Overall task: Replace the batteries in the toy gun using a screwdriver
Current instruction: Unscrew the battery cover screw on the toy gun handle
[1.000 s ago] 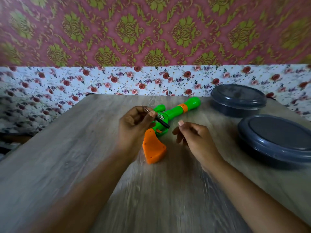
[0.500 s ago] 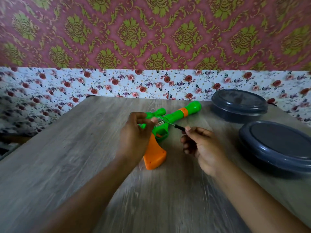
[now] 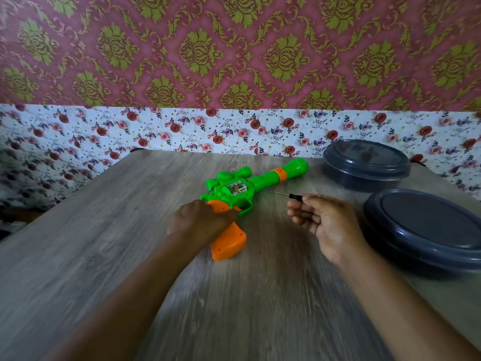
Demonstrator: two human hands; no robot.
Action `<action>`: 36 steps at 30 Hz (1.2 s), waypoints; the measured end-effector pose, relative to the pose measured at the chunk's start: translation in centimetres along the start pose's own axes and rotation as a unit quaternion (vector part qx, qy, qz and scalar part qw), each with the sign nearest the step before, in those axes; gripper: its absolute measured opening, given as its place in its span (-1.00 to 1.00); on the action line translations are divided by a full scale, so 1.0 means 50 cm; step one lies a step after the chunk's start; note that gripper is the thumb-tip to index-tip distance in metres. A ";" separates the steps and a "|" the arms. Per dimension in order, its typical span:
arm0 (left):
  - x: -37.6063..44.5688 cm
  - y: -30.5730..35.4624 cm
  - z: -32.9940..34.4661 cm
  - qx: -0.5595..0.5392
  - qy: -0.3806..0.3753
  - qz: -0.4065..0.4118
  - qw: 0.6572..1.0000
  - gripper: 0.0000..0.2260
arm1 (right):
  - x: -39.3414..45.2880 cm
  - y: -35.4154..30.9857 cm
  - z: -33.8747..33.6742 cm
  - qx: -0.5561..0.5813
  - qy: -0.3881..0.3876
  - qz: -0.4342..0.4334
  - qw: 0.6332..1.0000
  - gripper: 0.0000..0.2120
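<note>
The toy gun (image 3: 250,188) lies flat at frame centre. The left hand (image 3: 200,222) grips its orange handle; the right hand (image 3: 322,220), just right of it, pinches the screwdriver (image 3: 289,195) — tip free. Best pin the gun firmly, then seat the tip squarely in the screw — I can't make one out.

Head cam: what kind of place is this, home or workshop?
Probably a home room, not a workshop. A wood-grain table stands against a wall with damask wallpaper above a floral band, and two lidded dark food containers sit on the table beside the toy gun.
</note>
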State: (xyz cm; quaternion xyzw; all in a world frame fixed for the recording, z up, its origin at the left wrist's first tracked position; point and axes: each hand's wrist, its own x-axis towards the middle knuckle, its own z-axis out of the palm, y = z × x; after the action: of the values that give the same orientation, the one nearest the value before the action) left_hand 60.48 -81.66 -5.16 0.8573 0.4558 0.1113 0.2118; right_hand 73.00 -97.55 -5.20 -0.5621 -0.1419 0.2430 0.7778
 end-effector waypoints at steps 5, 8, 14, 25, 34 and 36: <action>0.015 -0.015 0.003 -0.272 0.018 0.018 0.962 -0.67 | -0.012 0.001 0.009 0.001 -0.029 -0.018 0.999 -0.86; 0.006 -0.009 0.026 -0.440 -0.021 0.028 0.897 -0.82 | -0.018 0.005 0.018 -0.010 -0.041 -0.028 0.999 -0.86; 0.006 -0.016 0.041 -0.590 -0.060 0.037 0.804 -0.62 | -0.045 0.003 0.040 -0.081 -0.099 -0.120 0.985 -0.87; -0.006 -0.015 0.041 -0.585 -0.064 0.062 0.806 -0.63 | -0.093 0.041 0.093 -0.215 -0.163 -0.239 0.933 -0.86; -0.002 -0.009 0.051 -0.560 -0.020 0.067 0.826 -0.62 | -0.088 0.065 0.086 -0.407 -0.138 -0.353 0.831 -0.78; -0.001 -0.007 0.052 -0.559 -0.004 0.067 0.827 -0.62 | -0.088 0.071 0.084 -0.468 -0.125 -0.390 0.783 -0.76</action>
State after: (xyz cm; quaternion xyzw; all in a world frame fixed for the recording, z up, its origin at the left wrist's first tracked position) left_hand 61.20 -82.23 -7.63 0.6213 0.2560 0.3573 0.6487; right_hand 66.43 -95.64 -6.92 -0.7185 -0.5408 -0.1092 0.4234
